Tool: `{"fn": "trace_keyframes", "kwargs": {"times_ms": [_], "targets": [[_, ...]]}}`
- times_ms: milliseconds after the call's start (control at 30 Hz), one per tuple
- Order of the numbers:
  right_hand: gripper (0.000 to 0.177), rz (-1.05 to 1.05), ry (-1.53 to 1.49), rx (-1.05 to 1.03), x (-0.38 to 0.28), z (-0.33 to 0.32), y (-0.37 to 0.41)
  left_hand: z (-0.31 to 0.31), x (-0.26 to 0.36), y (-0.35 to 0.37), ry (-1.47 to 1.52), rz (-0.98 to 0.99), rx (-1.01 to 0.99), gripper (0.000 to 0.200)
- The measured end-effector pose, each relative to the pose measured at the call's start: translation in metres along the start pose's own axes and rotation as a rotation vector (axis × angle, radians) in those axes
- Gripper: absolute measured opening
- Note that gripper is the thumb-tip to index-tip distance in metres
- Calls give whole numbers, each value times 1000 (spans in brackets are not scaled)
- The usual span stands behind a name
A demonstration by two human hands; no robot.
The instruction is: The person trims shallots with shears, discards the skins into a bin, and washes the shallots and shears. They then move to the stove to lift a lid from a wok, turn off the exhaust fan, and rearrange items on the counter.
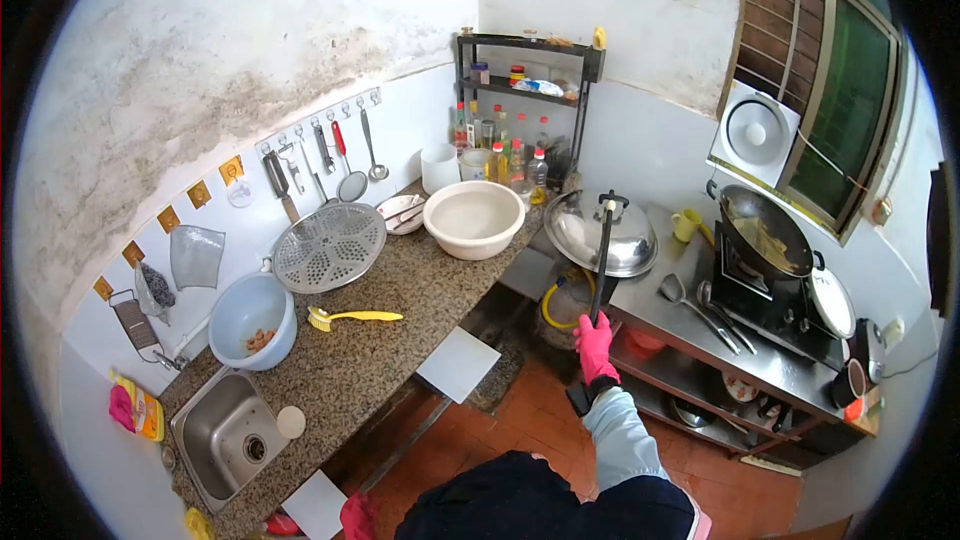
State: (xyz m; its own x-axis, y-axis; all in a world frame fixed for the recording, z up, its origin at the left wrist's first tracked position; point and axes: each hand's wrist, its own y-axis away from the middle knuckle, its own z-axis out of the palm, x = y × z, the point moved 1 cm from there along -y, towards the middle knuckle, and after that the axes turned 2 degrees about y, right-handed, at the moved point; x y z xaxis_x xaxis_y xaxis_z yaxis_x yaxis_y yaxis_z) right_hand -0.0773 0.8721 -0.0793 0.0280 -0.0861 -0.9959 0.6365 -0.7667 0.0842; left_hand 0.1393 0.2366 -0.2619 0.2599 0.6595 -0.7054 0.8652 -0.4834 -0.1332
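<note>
My right hand (595, 348), in a pink glove, is closed around a long black handle (603, 260). That handle rises from my fist and overlaps a large domed steel lid (570, 230), its far end at the lid's knob. Whether it is joined to the lid I cannot tell. Beyond my hand, the lid leans near the gap between the granite counter and the steel stove table (650, 285). A black band wraps my right wrist, below the glove. My left hand is out of the picture.
On the granite counter (400, 280) stand a white basin (470, 250), a blue basin (225, 325), a steel strainer (330, 275) and a yellow brush (365, 316), beside a sink (205, 420). A wok (790, 240) sits on the stove at right. A white stool (458, 365) is below the counter.
</note>
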Motion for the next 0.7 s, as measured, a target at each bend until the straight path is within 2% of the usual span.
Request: {"fn": "trace_keyframes", "kwargs": {"times_ms": [100,167,200,267,300,333,367,633,667,700], "targets": [[41,19,-23,13,1,6,-10,-20,-10,-18,37,0,-105,45],[41,24,-28,18,7,9,-15,-82,-46,-74,-1361,-646,827,44],[41,26,-28,13,8,10,-19,-72,-47,-70,-1368,-531,929,44],[56,63,-3,-19,10,10,-25,-40,-36,-45,-1230,-144,777,43],[56,66,-3,-23,12,12,-26,-23,-29,-36,-1185,-39,715,42],[47,48,-10,-11,13,14,-27,-11,-23,-29,-1164,20,682,42],[39,28,-18,1,12,16,-27,-4,-18,-25,-1157,54,669,42],[45,50,74,7,-2,11,-43,44,7,-8,-1139,126,688,40],[46,56,79,-5,-6,8,-44,43,19,-14,-1206,-51,685,39],[46,63,73,11,-8,6,-44,50,8,-9,-1133,144,717,37]]}}
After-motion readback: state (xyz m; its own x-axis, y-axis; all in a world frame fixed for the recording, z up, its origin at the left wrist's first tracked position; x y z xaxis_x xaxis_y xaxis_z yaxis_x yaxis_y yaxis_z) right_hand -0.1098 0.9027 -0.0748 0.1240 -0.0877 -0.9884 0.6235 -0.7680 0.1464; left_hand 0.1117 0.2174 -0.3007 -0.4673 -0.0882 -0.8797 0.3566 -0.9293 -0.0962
